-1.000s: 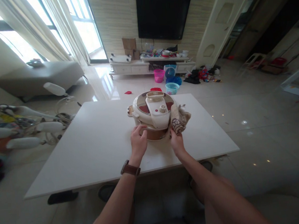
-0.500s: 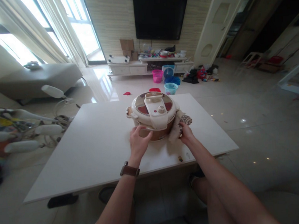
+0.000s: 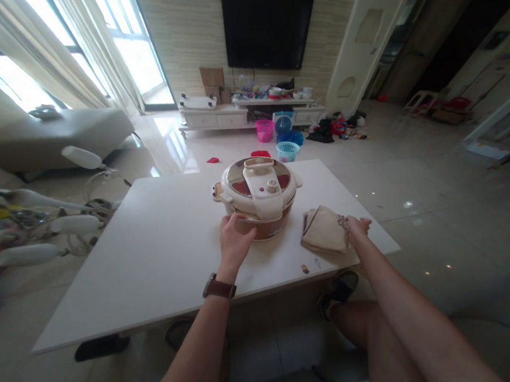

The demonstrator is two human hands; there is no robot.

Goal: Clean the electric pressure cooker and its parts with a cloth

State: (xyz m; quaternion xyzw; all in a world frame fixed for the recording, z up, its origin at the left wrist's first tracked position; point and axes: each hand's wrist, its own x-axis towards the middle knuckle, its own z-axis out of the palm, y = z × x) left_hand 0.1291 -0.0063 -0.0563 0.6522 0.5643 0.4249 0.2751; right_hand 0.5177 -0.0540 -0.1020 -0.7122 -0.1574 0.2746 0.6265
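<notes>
Cooker [image 3: 259, 195] on desk [image 3: 154, 252]. Left hand [image 3: 236, 242] at cooker's near-left side. Cloth [image 3: 324, 231] on desk, right of cooker; right hand [image 3: 357, 227] at its right edge. Two items [image 3: 304, 268] before cloth, by near edge. Basket [image 3: 288, 151] on floor [image 3: 344, 154], behind desk.

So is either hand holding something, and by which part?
The right hand is at the right edge of the cloth; whether it grips can't be told. The left hand curves open at the near side of the cooker, no clear grip.
</notes>
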